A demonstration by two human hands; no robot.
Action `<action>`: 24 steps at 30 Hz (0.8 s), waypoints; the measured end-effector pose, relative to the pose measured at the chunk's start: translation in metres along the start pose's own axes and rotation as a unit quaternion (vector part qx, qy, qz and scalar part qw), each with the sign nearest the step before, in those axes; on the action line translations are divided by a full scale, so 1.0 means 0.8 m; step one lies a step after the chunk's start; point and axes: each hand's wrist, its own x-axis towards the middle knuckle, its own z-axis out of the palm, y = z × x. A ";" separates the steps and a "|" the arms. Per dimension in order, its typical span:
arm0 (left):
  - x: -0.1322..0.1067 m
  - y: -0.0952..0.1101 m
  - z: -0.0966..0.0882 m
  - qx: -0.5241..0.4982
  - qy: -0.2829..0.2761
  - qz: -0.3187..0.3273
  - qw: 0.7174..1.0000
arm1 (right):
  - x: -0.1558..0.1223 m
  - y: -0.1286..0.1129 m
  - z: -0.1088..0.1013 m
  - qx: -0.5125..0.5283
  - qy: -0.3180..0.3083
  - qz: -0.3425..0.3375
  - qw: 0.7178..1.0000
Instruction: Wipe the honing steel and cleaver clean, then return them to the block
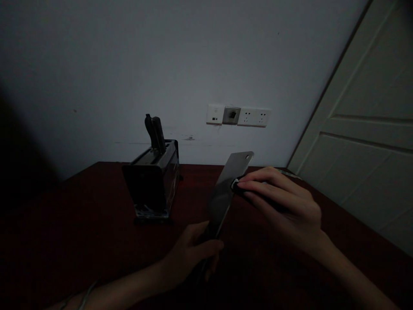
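A wide kitchen cleaver (223,181) with a hole near its far corner tilts up and away over the table. My left hand (193,254) is wrapped around its handle end, thumb lying alongside; the handle is mostly hidden. My right hand (287,202) pinches a small black object with a pale rim (235,184) against the blade near its edge; I cannot make out its kind. To the left stands a dark knife block (151,181), with black knife handles (155,131) sticking up from its top.
The dark red table (97,232) reaches back to a pale wall. White sockets (254,117) and a grey wall plate (231,115) are set above the table's rear edge. A pale panelled door (364,129) leans into view at the right. Light is dim.
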 end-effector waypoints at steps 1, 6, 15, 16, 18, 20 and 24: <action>0.001 -0.001 0.000 0.017 0.003 0.007 1.000 | 0.000 0.000 0.000 -0.001 -0.002 0.000 1.000; 0.002 -0.002 0.002 0.113 0.039 0.067 0.991 | 0.000 0.002 0.001 0.002 -0.011 -0.008 1.000; -0.001 -0.010 0.013 0.098 0.078 -0.003 0.992 | -0.004 0.006 0.005 0.012 -0.022 -0.017 1.000; -0.001 -0.010 0.014 0.106 0.097 -0.001 0.990 | -0.004 0.006 0.005 0.013 -0.022 -0.018 1.000; 0.000 -0.011 0.017 0.114 0.139 0.001 0.984 | -0.004 0.006 0.005 0.012 -0.029 -0.016 0.999; 0.002 -0.013 0.019 0.111 0.170 -0.005 0.979 | -0.004 0.006 0.005 0.008 -0.037 -0.011 0.999; 0.005 -0.015 0.018 0.091 0.197 0.004 0.976 | -0.002 0.004 0.006 0.007 -0.040 -0.014 0.999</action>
